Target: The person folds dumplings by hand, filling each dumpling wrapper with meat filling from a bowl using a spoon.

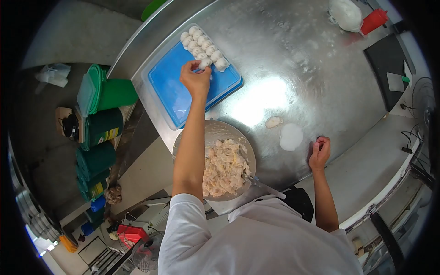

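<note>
My left hand [196,79] reaches over a blue tray [172,85] with a clear rim, its fingers pinched on a white dumpling [205,63] at the near end of the rows. Several more dumplings [201,41] sit close together along the tray's far right side. Close to my body stands a round metal bowl [247,144] of pale, chunky filling [225,167], partly covered by my left forearm. A metal-handled utensil [263,185] leans out of it. On the tabletop, my right hand [320,153] has curled fingers; whatever they may hold is hidden. A white, round dough wrapper [291,137] lies beside it.
The metal table [330,82] has a raised edge. A small beige piece [274,122] lies near the wrapper. At the far right are a white bag [346,16], a red container [374,21] and a black board [389,68]. Green bins [117,94] stand on the left.
</note>
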{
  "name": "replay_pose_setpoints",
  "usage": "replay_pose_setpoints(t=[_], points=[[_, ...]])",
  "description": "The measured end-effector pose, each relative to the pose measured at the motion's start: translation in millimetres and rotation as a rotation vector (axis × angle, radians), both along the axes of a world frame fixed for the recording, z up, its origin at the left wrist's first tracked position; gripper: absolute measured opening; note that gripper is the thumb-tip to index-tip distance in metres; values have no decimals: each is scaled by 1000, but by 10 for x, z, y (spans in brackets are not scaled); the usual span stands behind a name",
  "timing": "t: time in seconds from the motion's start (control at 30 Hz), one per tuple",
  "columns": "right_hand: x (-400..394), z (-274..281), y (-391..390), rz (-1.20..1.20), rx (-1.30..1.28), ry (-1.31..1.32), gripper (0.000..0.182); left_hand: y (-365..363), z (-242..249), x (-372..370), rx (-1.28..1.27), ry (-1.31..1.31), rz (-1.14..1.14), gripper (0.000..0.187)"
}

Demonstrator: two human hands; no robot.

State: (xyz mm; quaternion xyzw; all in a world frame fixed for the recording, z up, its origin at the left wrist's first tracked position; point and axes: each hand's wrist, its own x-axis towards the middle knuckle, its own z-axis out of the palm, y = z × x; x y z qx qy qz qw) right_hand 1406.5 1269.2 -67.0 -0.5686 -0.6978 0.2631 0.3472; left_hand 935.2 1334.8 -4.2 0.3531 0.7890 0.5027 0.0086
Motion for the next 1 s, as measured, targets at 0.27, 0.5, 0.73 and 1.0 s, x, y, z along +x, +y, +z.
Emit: replay_pose_setpoints(t=[0.27, 0.5, 0.73, 1.0], points=[[-13, 26, 13, 20, 15, -13, 22, 52, -13, 14, -31, 10, -14, 30], [-14, 17, 15, 4, 3, 2, 21, -65, 175, 42, -177, -12, 31, 45], [6, 15, -4, -10, -6, 32, 21, 20, -102, -87, -101, -41, -1, 47], [-205, 155, 61, 24, 28, -90, 45, -357, 446, 486, -124, 240, 19, 42]])
